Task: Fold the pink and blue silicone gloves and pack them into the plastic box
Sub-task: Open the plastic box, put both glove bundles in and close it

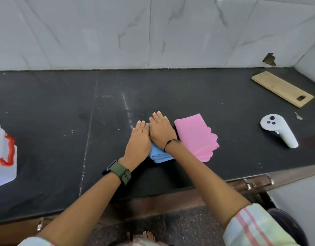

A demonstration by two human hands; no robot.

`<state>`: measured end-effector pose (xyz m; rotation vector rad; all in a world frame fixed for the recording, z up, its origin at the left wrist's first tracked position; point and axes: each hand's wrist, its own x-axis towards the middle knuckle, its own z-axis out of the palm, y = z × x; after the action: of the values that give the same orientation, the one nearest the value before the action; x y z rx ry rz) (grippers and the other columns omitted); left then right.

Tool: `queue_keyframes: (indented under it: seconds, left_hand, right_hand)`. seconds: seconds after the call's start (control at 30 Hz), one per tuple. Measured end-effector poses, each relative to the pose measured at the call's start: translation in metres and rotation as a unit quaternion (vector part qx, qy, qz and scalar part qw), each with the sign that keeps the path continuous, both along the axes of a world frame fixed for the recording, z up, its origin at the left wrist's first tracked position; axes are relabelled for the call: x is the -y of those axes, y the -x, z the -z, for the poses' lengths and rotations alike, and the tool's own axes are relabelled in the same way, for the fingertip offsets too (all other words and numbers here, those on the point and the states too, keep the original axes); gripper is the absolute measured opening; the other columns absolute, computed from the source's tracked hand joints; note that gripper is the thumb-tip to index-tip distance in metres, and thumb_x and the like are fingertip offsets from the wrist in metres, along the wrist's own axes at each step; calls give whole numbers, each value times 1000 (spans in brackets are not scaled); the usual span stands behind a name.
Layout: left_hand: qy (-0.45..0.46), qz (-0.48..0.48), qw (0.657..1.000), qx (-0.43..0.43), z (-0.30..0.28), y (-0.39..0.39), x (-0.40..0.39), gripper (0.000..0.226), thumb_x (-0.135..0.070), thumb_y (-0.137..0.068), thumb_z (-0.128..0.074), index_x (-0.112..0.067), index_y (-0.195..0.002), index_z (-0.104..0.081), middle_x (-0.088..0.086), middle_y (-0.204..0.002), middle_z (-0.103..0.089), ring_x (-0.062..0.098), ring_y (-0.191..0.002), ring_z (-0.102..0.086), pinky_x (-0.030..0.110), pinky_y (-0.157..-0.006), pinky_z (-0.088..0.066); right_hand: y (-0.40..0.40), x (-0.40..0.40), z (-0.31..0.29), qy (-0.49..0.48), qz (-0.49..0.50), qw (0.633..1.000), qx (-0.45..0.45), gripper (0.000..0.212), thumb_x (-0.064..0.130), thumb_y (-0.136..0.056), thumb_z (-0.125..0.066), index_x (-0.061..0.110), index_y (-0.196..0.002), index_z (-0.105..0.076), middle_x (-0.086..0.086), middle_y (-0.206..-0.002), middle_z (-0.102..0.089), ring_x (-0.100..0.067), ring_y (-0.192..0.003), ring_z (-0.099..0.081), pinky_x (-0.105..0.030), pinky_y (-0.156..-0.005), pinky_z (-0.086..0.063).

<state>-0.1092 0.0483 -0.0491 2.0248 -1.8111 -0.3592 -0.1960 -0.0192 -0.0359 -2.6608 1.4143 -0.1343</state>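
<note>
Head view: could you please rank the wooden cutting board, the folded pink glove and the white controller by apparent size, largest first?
1. Wooden cutting board and pink glove: they look alike, and the board lies farther away, so unranked.
2. White controller, smallest.

We're looking down at a home kitchen, and the signs are all here. A long black stone countertop [64, 121] runs wall to wall, backed by large glossy marble-look wall tiles [99, 32] with grey veining. Over at the far right lies a wooden cutting board [282, 88] with a handle slot, and just nearer, a small metal spoon [298, 115] on the stone. Below the counter's front edge, brown cabinet fronts carry metal handles [258, 182]. A white handheld controller [279, 132] sits on the counter too, an odd guest, and a clear plastic box [2, 157] with a red clasp peeks in at the left edge. Speckled flooring shows underfoot.
</note>
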Motion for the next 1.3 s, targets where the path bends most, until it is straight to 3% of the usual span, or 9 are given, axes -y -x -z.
queue_keyframes:
  seconds: [0.23, 0.43, 0.73, 0.93, 1.17, 1.3]
  left_hand:
    - [62, -66, 996, -17, -27, -37, -1, 45, -6, -99, -30, 0, -143, -27, 14, -154, -26, 22, -147, -14, 31, -119, -10]
    - [66, -153, 986, 30, -45, -96, -34, 46, -7, -98, -33, 2, -143, -27, 18, -153, -27, 27, -145, -18, 38, -118, -17]
    - [91, -278, 950, 107, -77, -169, -117, 40, -7, -97, -34, 9, -133, -38, 25, -139, -44, 35, -135, -35, 42, -112, -28]
    - [139, -343, 920, 127, -98, -204, -169, 29, 0, -91, -37, 10, -115, -50, 26, -119, -53, 38, -111, -48, 38, -97, -34]
    - [113, -418, 892, 128, -103, -243, -219, 24, 1, -92, -35, 11, -108, -50, 28, -111, -54, 39, -103, -49, 44, -86, -39]
    - [88, -469, 874, 98, -97, -263, -242, 22, -6, -94, -35, 8, -98, -52, 28, -105, -56, 38, -97, -51, 42, -79, -39]
  right_hand:
    - [-35, -9, -25, 17, -57, 998, 31, 43, 11, -97, -29, 1, -138, -35, -13, -152, -28, -25, -145, -17, -35, -115, -17]
    - [-94, -38, -40, 19, -139, 989, 43, 41, 11, -96, -31, 0, -135, -37, -15, -149, -33, -26, -142, -22, -37, -115, -21]
    - [-187, -103, -67, 45, -284, 954, 88, 37, 16, -98, -29, 2, -128, -45, -12, -137, -45, -26, -133, -34, -37, -110, -29]
    - [-233, -151, -81, 45, -343, 929, 133, 28, 13, -97, -29, 2, -107, -53, -11, -117, -53, -28, -115, -44, -33, -94, -31]
    - [-263, -181, -86, 12, -374, 918, 130, 31, 10, -95, -33, -3, -118, -50, -16, -123, -51, -30, -115, -43, -34, -98, -30]
    - [-272, -185, -80, 4, -369, 924, 98, 29, 12, -96, -32, -2, -111, -52, -17, -120, -52, -30, -114, -43, -38, -100, -34]
